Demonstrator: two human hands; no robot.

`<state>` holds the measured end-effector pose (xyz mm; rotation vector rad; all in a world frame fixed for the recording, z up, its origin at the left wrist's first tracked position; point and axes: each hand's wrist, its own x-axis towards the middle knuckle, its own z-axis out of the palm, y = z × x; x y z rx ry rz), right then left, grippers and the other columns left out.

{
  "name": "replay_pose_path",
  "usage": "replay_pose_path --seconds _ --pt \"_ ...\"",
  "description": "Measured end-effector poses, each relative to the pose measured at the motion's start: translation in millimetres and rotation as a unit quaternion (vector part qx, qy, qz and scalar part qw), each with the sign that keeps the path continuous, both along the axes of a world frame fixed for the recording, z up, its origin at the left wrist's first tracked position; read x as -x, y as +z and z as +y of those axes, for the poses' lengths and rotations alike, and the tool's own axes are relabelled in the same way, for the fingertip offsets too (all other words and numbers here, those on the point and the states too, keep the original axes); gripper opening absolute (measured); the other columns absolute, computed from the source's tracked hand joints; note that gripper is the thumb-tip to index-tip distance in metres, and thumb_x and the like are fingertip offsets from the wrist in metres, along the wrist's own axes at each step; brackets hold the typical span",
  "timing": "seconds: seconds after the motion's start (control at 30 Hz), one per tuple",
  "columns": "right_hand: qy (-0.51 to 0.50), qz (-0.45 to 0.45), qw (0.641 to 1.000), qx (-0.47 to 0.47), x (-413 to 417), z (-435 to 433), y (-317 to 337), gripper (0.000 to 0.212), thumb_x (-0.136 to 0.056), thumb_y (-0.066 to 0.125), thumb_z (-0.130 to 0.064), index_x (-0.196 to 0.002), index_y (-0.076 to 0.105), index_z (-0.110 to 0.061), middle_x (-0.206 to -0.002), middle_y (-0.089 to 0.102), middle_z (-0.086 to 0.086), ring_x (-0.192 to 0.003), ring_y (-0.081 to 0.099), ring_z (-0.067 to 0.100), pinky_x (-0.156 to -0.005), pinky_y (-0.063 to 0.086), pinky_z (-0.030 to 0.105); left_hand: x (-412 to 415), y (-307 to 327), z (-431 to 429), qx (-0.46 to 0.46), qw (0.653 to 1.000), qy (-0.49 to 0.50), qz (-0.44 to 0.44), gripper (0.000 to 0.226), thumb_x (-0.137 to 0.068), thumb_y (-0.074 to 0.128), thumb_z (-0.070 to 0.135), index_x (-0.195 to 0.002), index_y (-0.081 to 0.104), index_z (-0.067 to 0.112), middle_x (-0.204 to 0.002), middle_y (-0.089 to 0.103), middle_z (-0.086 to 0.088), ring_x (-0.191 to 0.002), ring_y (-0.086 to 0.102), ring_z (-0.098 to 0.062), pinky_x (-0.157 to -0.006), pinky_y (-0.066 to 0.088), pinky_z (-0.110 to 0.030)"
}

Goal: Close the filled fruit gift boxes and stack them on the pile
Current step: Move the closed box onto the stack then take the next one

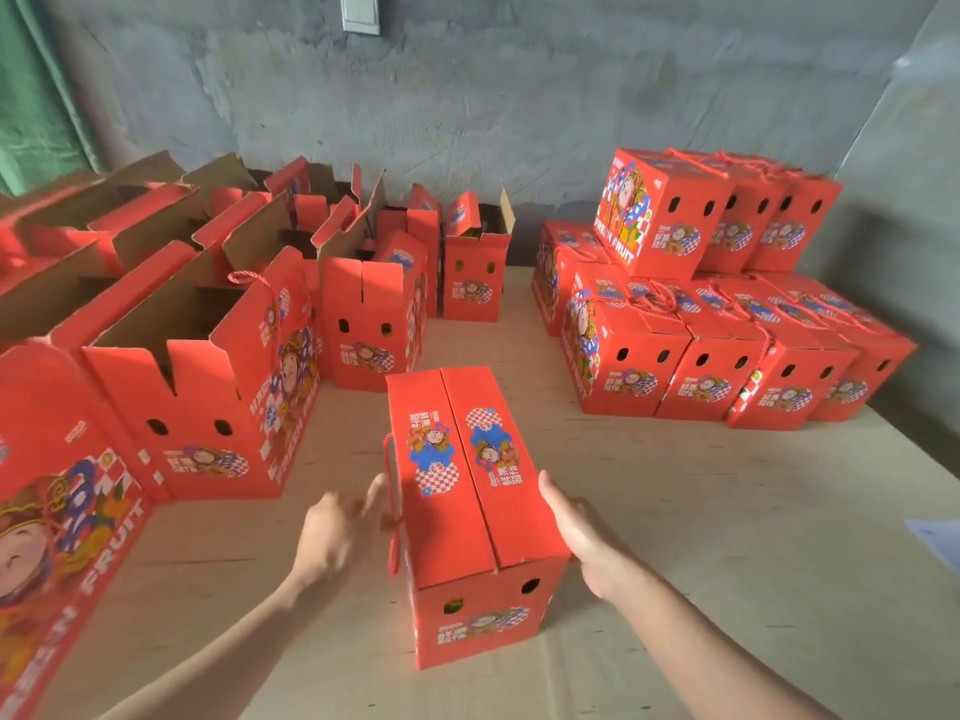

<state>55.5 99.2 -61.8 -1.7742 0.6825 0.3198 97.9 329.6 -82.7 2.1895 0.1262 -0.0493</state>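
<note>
A closed red fruit gift box (467,491) stands on the cardboard-covered table (727,537) right in front of me, both top flaps down and a red rope handle hanging on its left side. My left hand (337,532) is blurred, fingers spread, just beside the box's left face near the rope. My right hand (582,537) lies flat with straight fingers against the box's right side. At the far right is the pile of closed boxes (727,356), with three more closed boxes (660,215) stacked on top of it.
Several open red boxes (208,397) with raised flaps crowd the left and back of the table. One open box (369,324) stands just behind the closed one. A grey concrete wall runs behind. A pale sheet (940,543) lies at the right edge.
</note>
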Motion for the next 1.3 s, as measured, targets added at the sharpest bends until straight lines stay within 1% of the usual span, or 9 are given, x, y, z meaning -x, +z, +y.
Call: replay_pose_path --seconds 0.07,0.17,0.33,0.47,0.6,0.77,0.97,1.13,1.3 --pt "-0.038 -0.023 0.994 -0.101 -14 5 2 0.059 -0.093 0.048 -0.052 -0.138 0.046 -0.014 -0.136 0.05 0.006 -0.128 0.044 0.022 -0.109 0.031 0.04 8 -7 -1 -0.007 0.996 -0.038 0.078 0.061 -0.097 0.038 0.045 -0.065 0.072 0.005 -0.04 0.057 0.0 -0.035 0.05 -0.01 -0.046 0.041 -0.02" --pt "-0.082 -0.117 0.985 -0.1 -32 9 14 0.033 -0.093 0.059 -0.017 -0.12 0.059 0.002 -0.123 0.06 0.02 -0.113 0.056 0.029 -0.099 0.042 0.045 18 -14 -12 0.143 0.976 0.017 0.162 0.056 -0.094 0.046 0.048 -0.063 0.065 0.005 -0.053 0.063 -0.005 -0.041 0.053 -0.015 -0.042 0.04 -0.02" --pt "-0.03 -0.237 0.968 -0.074 -45 20 59 0.011 -0.093 0.056 -0.008 -0.083 0.061 -0.007 -0.088 0.063 0.007 -0.076 0.055 0.012 -0.072 0.041 0.024 14 -7 -29 0.441 0.837 0.164 0.279 0.022 -0.091 0.059 0.013 -0.069 0.058 0.008 -0.063 0.058 -0.007 -0.054 0.048 -0.017 -0.053 0.039 -0.027" --pt "0.069 -0.328 0.938 -0.087 -49 31 115 0.015 -0.095 0.048 -0.002 -0.089 0.061 -0.002 -0.074 0.065 0.008 -0.062 0.061 0.014 -0.063 0.048 0.021 1 24 -32 0.398 0.899 0.129 0.127 0.024 -0.093 0.049 0.004 -0.07 0.056 0.006 -0.044 0.051 0.003 -0.035 0.043 -0.007 -0.039 0.033 -0.017" --pt "0.13 -0.3 0.942 -0.071 -48 39 130 0.022 -0.097 0.043 0.0 -0.108 0.058 0.011 -0.08 0.064 0.013 -0.066 0.059 0.02 -0.064 0.047 0.023 -20 76 -29 0.192 0.977 -0.005 -0.093 0.024 -0.097 0.041 0.009 -0.083 0.06 0.005 -0.064 0.053 0.0 -0.057 0.044 -0.013 -0.051 0.035 -0.027" --pt "0.161 -0.221 0.957 -0.093 -55 58 128 0.014 -0.091 0.048 0.003 -0.093 0.062 0.006 -0.074 0.065 0.013 -0.061 0.063 0.019 -0.06 0.048 0.023 -38 127 -44 -0.041 0.941 -0.158 -0.296 0.021 -0.088 0.047 -0.002 -0.077 0.064 -0.004 -0.082 0.062 -0.01 -0.077 0.055 -0.025 -0.069 0.043 -0.032" --pt "0.083 -0.155 0.961 -0.213 -62 51 132 0.022 -0.093 0.047 -0.009 -0.076 0.06 -0.006 -0.044 0.052 -0.003 -0.051 0.055 0.015 -0.058 0.045 0.025 -40 118 -32 0.039 0.968 -0.005 -0.249 0.025 -0.081 0.067 0.032 -0.071 0.07 0.009 -0.068 0.067 0.003 -0.06 0.057 -0.01 -0.058 0.044 -0.024" --pt "0.083 -0.214 0.969 -0.09 -69 62 148 0.022 -0.089 0.05 -0.007 -0.068 0.059 -0.011 -0.056 0.056 -0.001 -0.058 0.06 0.014 -0.063 0.041 0.027 -15 56 -29 0.031 0.993 -0.081 -0.084 0.043 -0.084 0.065 0.04 -0.119 0.056 0.016 -0.111 0.055 0.006 -0.107 0.054 -0.014 -0.087 0.041 -0.025" --pt "0.061 -0.28 0.958 0.022 -76 71 171 0.021 -0.082 0.054 -0.001 -0.062 0.059 -0.004 -0.057 0.057 0.006 -0.064 0.059 0.02 -0.059 0.045 0.027 -20 59 -34 -0.029 0.987 -0.111 -0.115 0.054 -0.077 0.068 0.049 -0.117 0.058 0.014 -0.112 0.057 -0.005 -0.111 0.048 -0.025 -0.09 0.036 -0.031"
